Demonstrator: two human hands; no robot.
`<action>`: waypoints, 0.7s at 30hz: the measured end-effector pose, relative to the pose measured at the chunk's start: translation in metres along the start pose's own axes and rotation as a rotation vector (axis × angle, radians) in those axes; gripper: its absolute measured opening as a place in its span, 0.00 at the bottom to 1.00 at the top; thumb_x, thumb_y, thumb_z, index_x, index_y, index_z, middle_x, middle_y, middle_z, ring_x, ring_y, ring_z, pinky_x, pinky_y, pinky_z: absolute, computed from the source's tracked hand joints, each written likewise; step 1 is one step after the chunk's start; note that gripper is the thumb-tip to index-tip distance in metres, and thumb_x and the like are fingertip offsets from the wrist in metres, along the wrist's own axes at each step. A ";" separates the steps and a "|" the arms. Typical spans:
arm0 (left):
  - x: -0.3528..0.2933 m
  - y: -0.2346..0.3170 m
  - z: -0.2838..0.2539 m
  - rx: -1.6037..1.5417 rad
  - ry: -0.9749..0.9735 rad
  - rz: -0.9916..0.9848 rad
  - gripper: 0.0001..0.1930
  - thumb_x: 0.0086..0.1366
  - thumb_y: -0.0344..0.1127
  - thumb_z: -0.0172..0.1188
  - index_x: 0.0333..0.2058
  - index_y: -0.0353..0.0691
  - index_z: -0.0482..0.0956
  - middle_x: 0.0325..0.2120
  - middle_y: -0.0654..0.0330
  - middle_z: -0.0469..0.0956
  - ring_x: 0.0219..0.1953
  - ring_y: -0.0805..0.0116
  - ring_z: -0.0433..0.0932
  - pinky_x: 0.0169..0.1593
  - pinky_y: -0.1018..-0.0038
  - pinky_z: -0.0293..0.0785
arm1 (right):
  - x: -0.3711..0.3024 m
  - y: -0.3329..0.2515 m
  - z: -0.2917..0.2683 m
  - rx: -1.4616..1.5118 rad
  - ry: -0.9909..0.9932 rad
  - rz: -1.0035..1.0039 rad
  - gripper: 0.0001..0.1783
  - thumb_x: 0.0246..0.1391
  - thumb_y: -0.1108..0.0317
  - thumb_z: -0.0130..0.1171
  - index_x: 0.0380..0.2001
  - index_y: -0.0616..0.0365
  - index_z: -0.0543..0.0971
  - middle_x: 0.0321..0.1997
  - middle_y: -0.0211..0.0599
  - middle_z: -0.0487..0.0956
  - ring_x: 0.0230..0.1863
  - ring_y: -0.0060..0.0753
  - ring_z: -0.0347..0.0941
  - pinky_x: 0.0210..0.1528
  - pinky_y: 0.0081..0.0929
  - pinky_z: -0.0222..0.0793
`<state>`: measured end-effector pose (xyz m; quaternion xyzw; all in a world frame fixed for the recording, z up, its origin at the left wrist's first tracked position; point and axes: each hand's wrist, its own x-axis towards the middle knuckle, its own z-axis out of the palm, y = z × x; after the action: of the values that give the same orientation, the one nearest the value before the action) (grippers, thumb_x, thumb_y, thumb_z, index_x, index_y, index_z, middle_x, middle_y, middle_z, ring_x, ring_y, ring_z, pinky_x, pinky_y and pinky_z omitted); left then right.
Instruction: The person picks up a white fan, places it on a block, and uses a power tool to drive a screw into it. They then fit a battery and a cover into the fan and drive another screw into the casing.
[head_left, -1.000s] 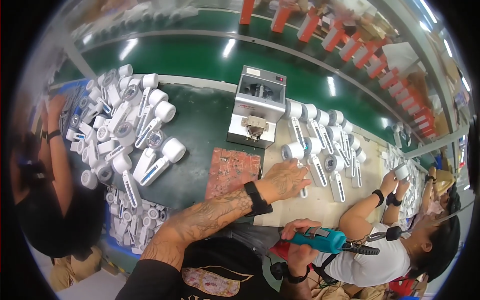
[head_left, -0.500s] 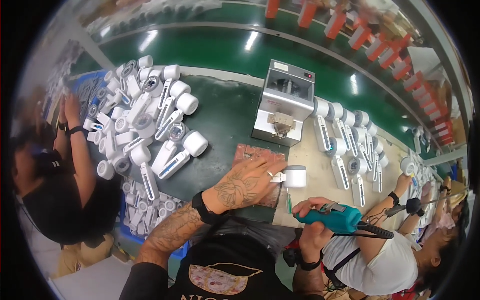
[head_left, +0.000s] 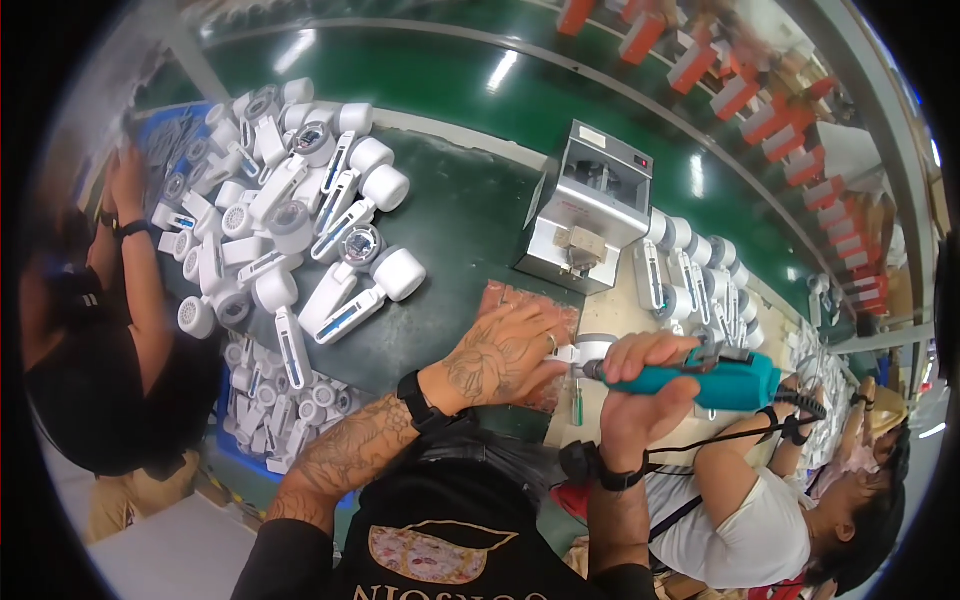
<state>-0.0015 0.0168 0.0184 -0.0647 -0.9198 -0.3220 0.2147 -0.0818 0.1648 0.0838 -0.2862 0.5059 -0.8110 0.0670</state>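
Observation:
My left hand (head_left: 505, 360) presses a white handheld device with a round grey-rimmed head (head_left: 597, 347) onto a worn red pad (head_left: 497, 297). Its fingers are wrapped over the device's handle and hide most of it. In my right hand (head_left: 645, 395) is a teal corded electric screwdriver (head_left: 735, 382), held level. The screwdriver's nose points left and reaches the device beside my left fingertips; whether the bit sits in a screw cannot be made out. A small green-handled tool (head_left: 577, 405) lies just below.
A grey metal machine (head_left: 590, 210) stands behind the pad. White devices pile up at left (head_left: 290, 220), and more stand in rows at right (head_left: 690, 275). A blue bin of white parts (head_left: 275, 410) sits low at left. Co-workers are on both sides, one in a white shirt (head_left: 750, 520).
My right hand has brought the screwdriver up and its nose to the device, turning it level. My left hand stays on the device. The view has shifted slightly.

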 end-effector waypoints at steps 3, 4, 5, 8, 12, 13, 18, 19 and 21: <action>0.009 -0.008 -0.006 -0.005 -0.001 -0.050 0.18 0.62 0.44 0.64 0.47 0.40 0.78 0.43 0.57 0.76 0.49 0.56 0.73 0.55 0.62 0.69 | 0.030 0.012 0.004 0.015 0.017 -0.036 0.33 0.59 0.35 0.57 0.40 0.60 0.70 0.23 0.31 0.68 0.23 0.27 0.65 0.27 0.25 0.62; 0.013 -0.010 -0.009 0.033 -0.064 -0.061 0.19 0.62 0.45 0.63 0.47 0.40 0.78 0.42 0.57 0.75 0.48 0.57 0.72 0.54 0.62 0.69 | 0.040 0.018 0.005 0.006 0.063 -0.042 0.34 0.59 0.36 0.57 0.42 0.61 0.72 0.24 0.31 0.68 0.24 0.27 0.65 0.28 0.24 0.63; 0.016 -0.012 -0.010 0.070 -0.130 -0.068 0.20 0.63 0.47 0.62 0.48 0.40 0.78 0.41 0.58 0.75 0.47 0.58 0.72 0.54 0.63 0.69 | 0.050 0.023 0.009 -0.051 0.046 -0.079 0.34 0.60 0.37 0.58 0.44 0.62 0.73 0.24 0.31 0.69 0.25 0.27 0.66 0.28 0.24 0.64; 0.012 -0.008 -0.009 0.169 -0.120 0.031 0.19 0.65 0.48 0.59 0.48 0.41 0.79 0.40 0.59 0.74 0.47 0.60 0.71 0.53 0.65 0.69 | 0.075 0.041 0.019 -0.113 0.000 -0.114 0.34 0.60 0.39 0.59 0.45 0.65 0.73 0.26 0.32 0.71 0.26 0.27 0.69 0.30 0.23 0.66; 0.002 -0.022 0.002 0.146 -0.023 0.024 0.20 0.66 0.49 0.58 0.51 0.44 0.79 0.38 0.60 0.74 0.43 0.61 0.71 0.49 0.67 0.68 | 0.090 0.058 0.027 -0.187 -0.036 -0.088 0.30 0.62 0.44 0.60 0.44 0.65 0.73 0.24 0.33 0.72 0.26 0.28 0.71 0.30 0.23 0.66; 0.001 -0.025 0.006 0.146 -0.020 0.019 0.20 0.66 0.49 0.58 0.51 0.44 0.79 0.38 0.60 0.74 0.43 0.61 0.71 0.49 0.67 0.68 | 0.093 0.063 0.028 -0.183 -0.039 -0.079 0.28 0.63 0.45 0.60 0.43 0.65 0.73 0.24 0.33 0.72 0.26 0.28 0.71 0.30 0.23 0.67; 0.003 -0.020 -0.003 0.146 -0.133 0.046 0.22 0.68 0.49 0.57 0.55 0.46 0.76 0.43 0.58 0.72 0.45 0.59 0.70 0.53 0.64 0.67 | 0.094 0.074 0.025 -0.218 -0.074 -0.081 0.23 0.65 0.50 0.59 0.39 0.64 0.73 0.24 0.33 0.72 0.25 0.28 0.71 0.30 0.24 0.67; 0.003 -0.020 -0.005 0.143 -0.136 0.051 0.22 0.68 0.49 0.57 0.55 0.46 0.76 0.43 0.58 0.72 0.45 0.59 0.70 0.53 0.64 0.67 | 0.093 0.077 0.021 -0.162 -0.068 -0.072 0.22 0.65 0.51 0.58 0.39 0.64 0.72 0.24 0.33 0.72 0.25 0.28 0.70 0.30 0.25 0.67; 0.000 -0.020 -0.007 0.066 -0.126 0.069 0.24 0.68 0.50 0.57 0.58 0.46 0.74 0.46 0.57 0.71 0.48 0.57 0.69 0.55 0.62 0.66 | 0.090 0.075 0.021 -0.109 -0.055 -0.061 0.21 0.66 0.52 0.58 0.38 0.63 0.72 0.24 0.33 0.72 0.25 0.28 0.70 0.30 0.25 0.67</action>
<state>-0.0042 -0.0037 0.0122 -0.1094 -0.9389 -0.2790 0.1693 -0.1585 0.0764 0.0621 -0.3269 0.5382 -0.7758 0.0407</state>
